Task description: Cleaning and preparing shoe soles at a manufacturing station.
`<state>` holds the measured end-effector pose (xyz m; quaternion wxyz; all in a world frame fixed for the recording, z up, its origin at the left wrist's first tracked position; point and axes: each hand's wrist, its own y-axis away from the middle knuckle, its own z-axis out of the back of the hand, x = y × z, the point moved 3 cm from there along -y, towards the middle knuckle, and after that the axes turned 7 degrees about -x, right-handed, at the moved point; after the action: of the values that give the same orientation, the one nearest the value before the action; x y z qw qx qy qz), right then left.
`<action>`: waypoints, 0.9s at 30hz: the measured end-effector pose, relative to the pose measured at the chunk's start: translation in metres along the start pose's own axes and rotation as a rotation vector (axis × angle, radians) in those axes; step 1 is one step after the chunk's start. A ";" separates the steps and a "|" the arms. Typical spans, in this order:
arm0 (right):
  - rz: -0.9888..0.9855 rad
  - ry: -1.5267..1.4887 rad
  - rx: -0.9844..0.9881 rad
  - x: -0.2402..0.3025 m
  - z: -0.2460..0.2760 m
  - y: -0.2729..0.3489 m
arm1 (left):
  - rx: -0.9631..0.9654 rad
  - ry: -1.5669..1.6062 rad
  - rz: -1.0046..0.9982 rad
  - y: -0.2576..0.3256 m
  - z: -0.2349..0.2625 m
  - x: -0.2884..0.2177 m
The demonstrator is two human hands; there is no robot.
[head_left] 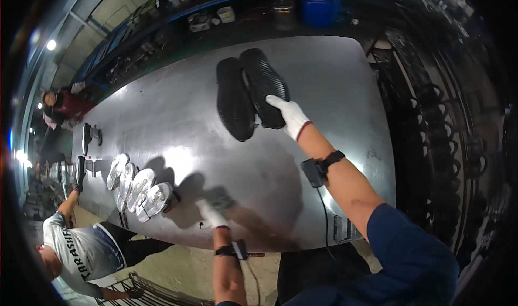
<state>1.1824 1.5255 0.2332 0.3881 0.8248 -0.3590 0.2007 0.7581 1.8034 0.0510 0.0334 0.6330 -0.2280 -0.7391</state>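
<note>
Two black ribbed shoe soles [236,98] are side by side over the far middle of the metal table. My right hand [291,115], in a white knitted glove, grips the near end of the right-hand sole [263,85], its thumb across the top and its other fingers hidden. My left hand [212,213], also gloved in white, is low over the near edge of the table and smeared by motion. A dark blurred patch lies just beyond it; whether it is a thing or a shadow I cannot tell. Several silvery sole-shaped metal moulds [142,189] stand left of that hand.
The grey metal table [324,144] spans the middle. At its left end a co-worker [89,246] holds a dark sole-shaped piece [81,171]; another person [65,106] is beyond. Dark racks [431,128] line the right. A blue bin [317,10] stands behind.
</note>
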 end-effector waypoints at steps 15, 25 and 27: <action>-0.065 0.374 -0.106 0.016 0.248 0.320 | 0.799 0.304 0.521 0.176 -0.361 0.102; -0.002 0.609 -0.430 -0.076 0.252 0.440 | 1.179 -0.808 -0.757 0.283 -0.346 0.099; 0.007 0.892 -0.488 -0.012 0.218 0.430 | 1.034 -0.822 -0.345 0.265 -0.332 0.106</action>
<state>0.8645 1.1702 0.3042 0.6842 0.5432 -0.1974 0.4448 0.9895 1.4324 0.0223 -0.4809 0.2626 -0.4421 -0.7102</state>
